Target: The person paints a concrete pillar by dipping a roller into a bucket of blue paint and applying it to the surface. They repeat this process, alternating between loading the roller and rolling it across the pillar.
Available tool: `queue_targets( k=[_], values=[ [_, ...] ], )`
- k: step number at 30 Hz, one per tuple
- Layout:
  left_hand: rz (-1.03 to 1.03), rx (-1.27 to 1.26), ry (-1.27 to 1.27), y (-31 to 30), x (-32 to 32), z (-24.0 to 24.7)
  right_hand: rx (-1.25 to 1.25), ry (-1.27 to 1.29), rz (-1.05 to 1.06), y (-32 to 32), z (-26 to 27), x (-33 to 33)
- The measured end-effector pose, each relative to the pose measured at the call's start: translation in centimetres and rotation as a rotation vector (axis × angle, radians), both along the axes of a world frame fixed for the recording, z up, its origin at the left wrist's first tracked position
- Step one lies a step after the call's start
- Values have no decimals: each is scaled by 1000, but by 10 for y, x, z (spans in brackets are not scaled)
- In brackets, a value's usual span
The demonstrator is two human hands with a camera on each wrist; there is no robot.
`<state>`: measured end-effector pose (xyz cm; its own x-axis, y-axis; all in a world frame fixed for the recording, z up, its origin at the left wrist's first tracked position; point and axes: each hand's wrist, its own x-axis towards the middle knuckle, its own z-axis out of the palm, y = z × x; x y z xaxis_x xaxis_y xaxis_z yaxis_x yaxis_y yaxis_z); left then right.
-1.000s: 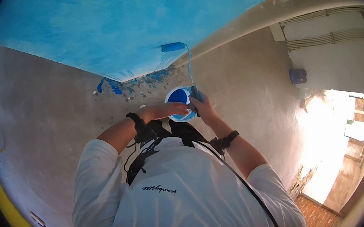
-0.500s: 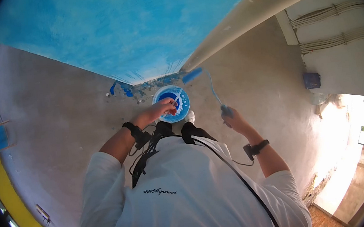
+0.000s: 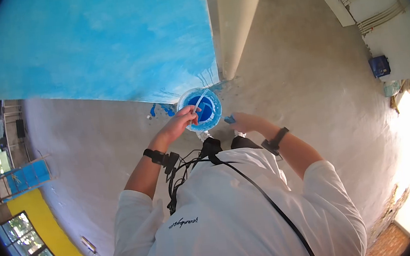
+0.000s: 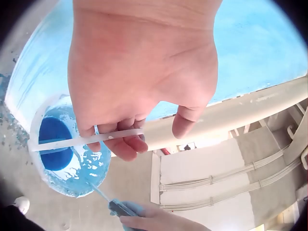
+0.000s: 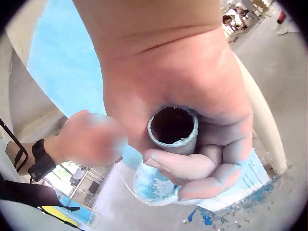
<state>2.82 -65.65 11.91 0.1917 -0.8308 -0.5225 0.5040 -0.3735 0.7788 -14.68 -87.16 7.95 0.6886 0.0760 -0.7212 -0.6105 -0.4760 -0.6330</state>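
A paint bucket (image 3: 215,97) with a paint-smeared rim stands on the floor, dark blue paint (image 4: 54,132) inside. My left hand (image 3: 177,126) holds its raised white bail handle (image 4: 65,143), which runs across the curled fingers. On the bucket's other side my right hand (image 3: 249,123) grips the blue-stained handle (image 5: 173,144) of a paint roller, its hollow butt end facing the right wrist camera. The thin roller shaft (image 4: 99,191) leads into the bucket. The roller's sleeve is mostly hidden inside the bucket.
A blue-painted wall (image 3: 104,43) rises just ahead, beside a beige pipe (image 3: 238,18). Blue paint splashes (image 3: 166,109) mark the floor at the wall's foot. My white shoes (image 3: 204,136) are close to the bucket. Black cables (image 3: 176,182) hang at my front.
The roller went from in front of the wall, out to the right, then down into the bucket with my right hand. My left hand keeps the bail handle raised. The view has turned.
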Motion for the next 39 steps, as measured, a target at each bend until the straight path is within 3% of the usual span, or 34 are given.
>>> queue_targets(
  k=[5, 7, 11, 13, 14, 16, 17, 19, 22, 29, 32, 34, 37, 39],
  values=[
    [-76, 18, -82, -16, -6, 21, -93, 85, 15, 9, 15, 20],
    [-115, 37, -125, -23, -11, 28, -576, -264, 179, 13, 8, 17],
    [-60, 9, -180, -35, -15, 31, -604, -418, 94, 0, -2, 2],
    [-13, 5, -193, -38, -11, 31, -312, -418, -94, -19, -8, -10],
    [18, 17, -183, -41, -9, 32, -313, -423, -99, -29, -4, -19],
    [47, 28, -176, -45, -9, 36, 92, 18, -230, -49, 34, -37],
    [54, 13, -166, -45, -11, 40, 94, 14, -234, -53, 30, -49],
    [55, -3, -158, -51, -15, 45, 576, 110, -502, -60, 24, -70],
    [24, -1, -198, -56, -19, 48, 767, 230, -666, -62, 29, -84],
    [46, 81, -239, -69, -31, 57, 695, 193, -657, -65, 36, -98],
    [60, 92, -258, -70, -36, 58, 692, 165, -593, -68, 36, -102],
    [76, 101, -268, -68, -35, 56, 550, 88, -486, -65, 38, -101],
    [73, 90, -299, -61, -37, 54, 492, 93, -515, -66, 36, -97],
    [86, 114, -308, -57, -39, 52, 561, 86, -453, -72, 30, -93]
  ],
)
